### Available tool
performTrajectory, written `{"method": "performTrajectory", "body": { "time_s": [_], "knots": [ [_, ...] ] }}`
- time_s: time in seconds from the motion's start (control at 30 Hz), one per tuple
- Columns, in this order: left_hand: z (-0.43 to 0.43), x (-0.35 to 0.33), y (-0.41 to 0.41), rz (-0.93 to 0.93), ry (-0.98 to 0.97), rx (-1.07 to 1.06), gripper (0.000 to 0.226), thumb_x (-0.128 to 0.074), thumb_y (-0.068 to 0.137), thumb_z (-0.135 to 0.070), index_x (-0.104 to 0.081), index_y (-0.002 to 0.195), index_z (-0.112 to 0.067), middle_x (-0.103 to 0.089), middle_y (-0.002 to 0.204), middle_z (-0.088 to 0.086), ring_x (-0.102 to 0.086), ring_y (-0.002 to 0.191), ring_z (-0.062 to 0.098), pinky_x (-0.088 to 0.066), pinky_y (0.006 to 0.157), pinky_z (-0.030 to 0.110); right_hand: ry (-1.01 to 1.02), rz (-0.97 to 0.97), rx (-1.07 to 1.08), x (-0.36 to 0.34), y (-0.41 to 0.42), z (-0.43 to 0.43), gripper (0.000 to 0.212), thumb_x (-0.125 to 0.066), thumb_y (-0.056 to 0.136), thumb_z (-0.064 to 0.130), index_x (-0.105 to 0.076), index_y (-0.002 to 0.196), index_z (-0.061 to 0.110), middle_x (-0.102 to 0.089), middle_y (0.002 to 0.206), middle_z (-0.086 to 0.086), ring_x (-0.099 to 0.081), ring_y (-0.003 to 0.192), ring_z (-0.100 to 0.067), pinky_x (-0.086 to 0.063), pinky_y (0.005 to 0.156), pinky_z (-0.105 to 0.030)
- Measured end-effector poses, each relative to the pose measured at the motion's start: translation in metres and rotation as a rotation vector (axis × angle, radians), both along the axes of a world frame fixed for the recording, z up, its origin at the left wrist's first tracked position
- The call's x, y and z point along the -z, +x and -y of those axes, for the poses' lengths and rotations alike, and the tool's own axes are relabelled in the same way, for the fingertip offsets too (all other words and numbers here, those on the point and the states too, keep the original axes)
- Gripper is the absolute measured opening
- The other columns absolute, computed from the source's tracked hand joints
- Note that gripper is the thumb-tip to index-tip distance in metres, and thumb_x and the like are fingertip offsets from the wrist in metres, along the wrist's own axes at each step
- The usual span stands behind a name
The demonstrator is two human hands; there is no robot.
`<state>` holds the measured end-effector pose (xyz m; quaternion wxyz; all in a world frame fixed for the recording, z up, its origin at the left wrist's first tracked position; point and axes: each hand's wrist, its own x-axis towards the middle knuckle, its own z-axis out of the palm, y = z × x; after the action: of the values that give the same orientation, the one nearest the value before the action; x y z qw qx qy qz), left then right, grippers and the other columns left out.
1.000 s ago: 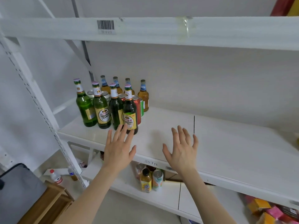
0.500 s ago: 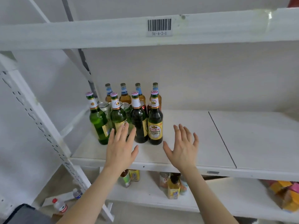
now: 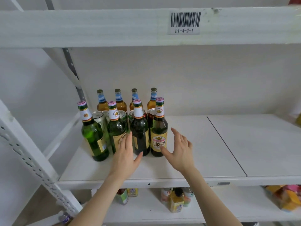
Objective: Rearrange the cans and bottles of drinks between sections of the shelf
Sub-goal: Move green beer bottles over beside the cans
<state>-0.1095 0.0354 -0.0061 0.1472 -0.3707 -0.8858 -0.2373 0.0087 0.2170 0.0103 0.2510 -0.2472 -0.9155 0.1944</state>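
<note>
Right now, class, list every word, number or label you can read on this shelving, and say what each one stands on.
"D1-4-2-1": barcode sticker on the upper shelf beam.
"Yanjing Beer", partly covered: gold label of the rightmost green bottle.
Neck label on that bottle: lettering too small.
Blue neck labels on the amber bottles: blurred.
Drinks on the lower shelf: unreadable.

The white shelf board [image 3: 203, 144] lies open to the right of the rightmost green beer bottle [image 3: 158, 132], while the four-bottle front row blocks direct reach to the cans [image 3: 99, 117] and amber bottles [image 3: 119, 101] behind.
</note>
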Motion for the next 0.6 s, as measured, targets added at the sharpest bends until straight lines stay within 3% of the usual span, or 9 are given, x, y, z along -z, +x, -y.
{"method": "performTrajectory", "body": {
  "time_s": [0.17,0.23,0.3,0.4,0.6],
  "knots": [
    [-0.014,0.022,-0.014,0.258,0.171,0.076,0.094,-0.07,0.087,-0.042,-0.015,0.155,-0.009,-0.031,0.159,0.008,-0.032,0.146,0.021,-0.032,0.113,0.029,-0.242,-0.11,-0.117,0.003,-0.02,-0.009,0.085,-0.051,0.077,0.067,-0.032,0.147,0.022,-0.049,0.146,0.002,-0.046,0.13,-0.02,-0.038,0.106,-0.046],
    [-0.02,0.031,-0.021,0.365,0.259,0.099,0.091,-0.073,0.086,-0.038,-0.018,0.154,-0.012,-0.038,0.155,0.005,-0.038,0.142,0.019,-0.037,0.113,0.034,-0.357,-0.176,-0.166,0.001,-0.029,-0.012,0.076,-0.063,0.08,0.056,-0.034,0.143,0.024,-0.054,0.139,0.003,-0.051,0.124,-0.018,-0.044,0.103,-0.046],
    [-0.027,0.039,-0.027,0.447,0.354,0.109,0.086,-0.075,0.084,-0.038,-0.025,0.151,-0.017,-0.045,0.149,0.001,-0.043,0.138,0.016,-0.042,0.112,0.037,-0.458,-0.228,-0.205,0.0,-0.037,-0.015,0.069,-0.073,0.083,0.04,-0.037,0.14,0.025,-0.059,0.129,0.006,-0.055,0.116,-0.013,-0.051,0.095,-0.036],
    [-0.037,0.047,-0.035,0.536,0.482,0.099,0.073,-0.071,0.078,-0.051,-0.039,0.139,-0.025,-0.055,0.135,-0.007,-0.052,0.128,0.012,-0.046,0.107,0.041,-0.53,-0.278,-0.229,-0.002,-0.049,-0.019,0.064,-0.076,0.083,0.03,-0.043,0.137,0.021,-0.061,0.119,0.009,-0.058,0.107,-0.009,-0.047,0.082,-0.017],
    [-0.048,0.054,-0.045,0.663,0.589,0.109,0.05,-0.078,0.083,-0.031,-0.05,0.125,-0.03,-0.061,0.124,-0.013,-0.056,0.121,0.008,-0.047,0.105,0.039,-0.591,-0.324,-0.233,-0.003,-0.059,-0.026,0.056,-0.08,0.079,0.033,-0.05,0.125,0.022,-0.061,0.103,0.021,-0.061,0.096,0.002,-0.047,0.071,-0.01]
  ]
}}
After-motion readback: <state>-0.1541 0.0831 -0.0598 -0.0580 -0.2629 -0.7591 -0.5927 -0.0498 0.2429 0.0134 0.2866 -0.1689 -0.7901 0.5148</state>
